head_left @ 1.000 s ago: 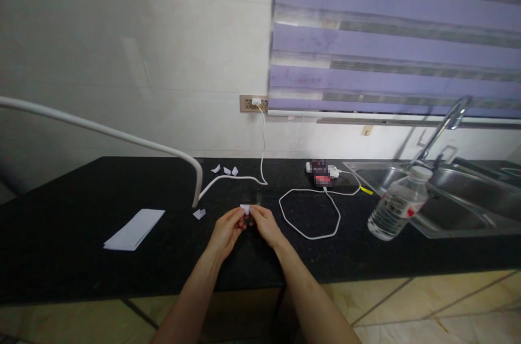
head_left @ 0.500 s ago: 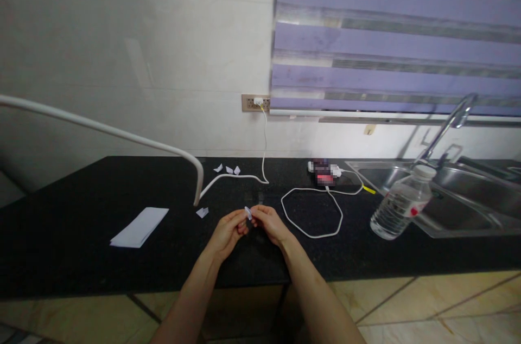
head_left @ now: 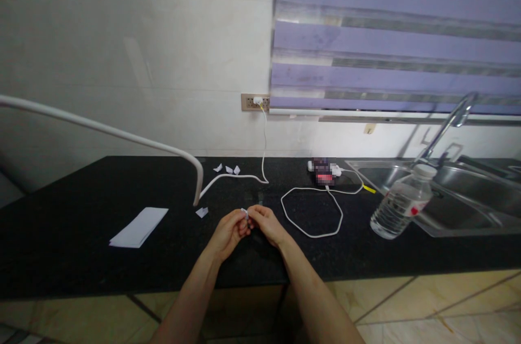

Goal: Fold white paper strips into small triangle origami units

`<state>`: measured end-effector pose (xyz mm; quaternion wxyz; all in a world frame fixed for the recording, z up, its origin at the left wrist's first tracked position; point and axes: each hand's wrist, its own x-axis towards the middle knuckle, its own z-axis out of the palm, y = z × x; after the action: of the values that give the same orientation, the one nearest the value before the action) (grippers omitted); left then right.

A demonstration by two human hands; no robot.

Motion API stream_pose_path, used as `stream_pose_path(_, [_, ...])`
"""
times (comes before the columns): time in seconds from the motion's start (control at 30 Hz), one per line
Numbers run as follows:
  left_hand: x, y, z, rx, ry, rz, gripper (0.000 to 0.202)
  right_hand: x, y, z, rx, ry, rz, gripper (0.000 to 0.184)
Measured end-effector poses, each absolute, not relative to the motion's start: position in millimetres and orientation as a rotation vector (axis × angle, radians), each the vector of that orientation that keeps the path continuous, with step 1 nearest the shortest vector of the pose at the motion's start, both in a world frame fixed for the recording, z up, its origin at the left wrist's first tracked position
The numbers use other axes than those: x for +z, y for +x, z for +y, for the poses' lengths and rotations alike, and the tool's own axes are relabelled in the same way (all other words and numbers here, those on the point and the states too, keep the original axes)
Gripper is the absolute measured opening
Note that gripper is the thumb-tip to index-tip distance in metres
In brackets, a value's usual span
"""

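Between my fingertips is a small piece of white paper [head_left: 245,212], mostly covered by the fingers. My left hand [head_left: 228,231] pinches it from the left, and my right hand [head_left: 266,222] pinches it from the right, the two hands nearly touching over the black counter. A folded bit of paper [head_left: 202,212] lies just left of my hands. Farther back rest three more small folded papers [head_left: 229,170]. To the left lies a stack of white paper sheets [head_left: 139,228].
A white cable [head_left: 260,176] runs from the wall outlet [head_left: 249,102] along the counter [head_left: 65,235]. Right of my hands, another white cable [head_left: 312,236] loops by a blurred-out device [head_left: 324,171]. A water bottle [head_left: 401,205] stands before the steel sink [head_left: 488,192].
My right hand has shifted slightly left, closer to my left fingers. The small paper between them has turned and shows less. Everything else on the counter stays put.
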<state>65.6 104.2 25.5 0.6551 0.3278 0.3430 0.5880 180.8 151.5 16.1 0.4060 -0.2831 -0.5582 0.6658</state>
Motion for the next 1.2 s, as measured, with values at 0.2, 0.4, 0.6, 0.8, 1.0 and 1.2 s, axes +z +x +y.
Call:
stream_pose_path(0.2, [27.0, 66.9, 102.8, 1.35, 0.761, 0.835, 0.016, 19.1, 184.0, 151.2, 1.722, -0.724, -1.38, 0.02])
stream_pose_path(0.4, [28.5, 63.2, 102.5, 1.214, 0.702, 0.706, 0.023, 22.6, 187.9, 147.7, 1.875, -0.612, -1.298, 0.016])
stream_pose_path(0.6, [27.6, 62.2, 100.5, 1.166, 0.472, 0.509, 0.019, 22.0, 185.8, 147.0, 1.978, -0.552, -1.228, 0.014])
stream_pose_path(0.8, [24.9, 61.6, 103.4, 1.166, 0.473, 0.526, 0.026, 20.8, 184.6, 146.9, 1.938, -0.592, -1.252, 0.018])
stream_pose_path(1.0, [24.0, 64.5, 108.0, 1.172, 0.598, 0.672, 0.033, 19.8, 182.6, 148.0, 1.634, -0.762, -1.41, 0.019])
stream_pose_path(1.2, [21.5, 63.5, 112.2, 1.34, 0.623, 0.765, 0.013, 23.3, 183.0, 145.1, 1.284, -0.689, -1.561, 0.02])
